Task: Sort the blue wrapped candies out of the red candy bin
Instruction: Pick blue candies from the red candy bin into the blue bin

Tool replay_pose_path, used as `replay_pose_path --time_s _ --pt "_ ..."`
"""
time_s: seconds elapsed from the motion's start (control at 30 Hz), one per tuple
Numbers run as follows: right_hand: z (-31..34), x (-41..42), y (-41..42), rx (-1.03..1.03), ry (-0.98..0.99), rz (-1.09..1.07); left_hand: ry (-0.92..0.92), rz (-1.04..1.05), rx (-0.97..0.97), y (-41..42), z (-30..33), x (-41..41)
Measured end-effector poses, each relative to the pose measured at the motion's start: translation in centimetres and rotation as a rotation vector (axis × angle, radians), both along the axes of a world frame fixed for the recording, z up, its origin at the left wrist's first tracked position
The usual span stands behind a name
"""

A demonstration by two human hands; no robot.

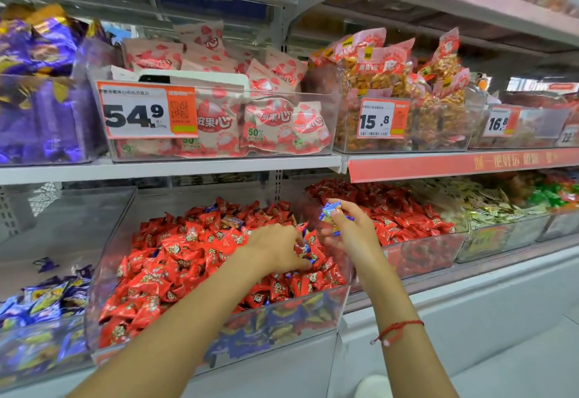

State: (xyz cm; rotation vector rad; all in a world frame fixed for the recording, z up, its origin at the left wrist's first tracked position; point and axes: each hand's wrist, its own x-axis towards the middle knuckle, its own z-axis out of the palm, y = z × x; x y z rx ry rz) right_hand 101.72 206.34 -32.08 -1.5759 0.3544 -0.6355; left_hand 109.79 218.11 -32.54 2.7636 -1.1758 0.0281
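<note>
A shop aisle with stacked white shelves [175, 168] carrying clear plastic bins. On the lower shelf, the red candy bin [219, 313] sits in the middle, heaped with red wrapped candies [175, 259]; blue wrapped candies [275, 322] show through its near front wall and a few lie on top at the far side. To its left stands a clear bin of blue candies [47, 300] with open room in its far half; to its right is a second bin of red candies [404, 215]. The left hand [275, 250] reaches down into the heap, fingers curled among wrappers; whether it grips one I cannot tell. The right hand [347, 228] hovers over the bin's right edge, pinching several blue candies [330, 211]. Above, a price tag [147, 110] reads 54.9.
</note>
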Motion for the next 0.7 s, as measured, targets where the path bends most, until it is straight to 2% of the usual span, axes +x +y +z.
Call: replay_pose_path --time_s 0.1,0.17,0.23,0.33,0.7 --pt "0.2 -0.3 -0.3 0.014 -0.011 0.005 0.019 0.018 0.263 -1.2 -0.3 0.9" --pt "0.2 -0.4 -0.3 0.015 -0.008 0.01 0.05 -0.021 0.278 -1.0 0.1 1.4" --pt "0.3 -0.5 -0.4 0.017 -0.001 0.017 -0.024 -0.057 0.253 -0.3 0.1 1.5" --pt "0.5 -0.7 -0.3 0.027 0.016 0.059 -0.07 -0.054 0.119 1.1 -1.0 1.9" --pt "0.5 -0.6 0.9 -0.079 0.141 0.173 0.248 -0.087 -0.438 6.0 -0.3 3.4"
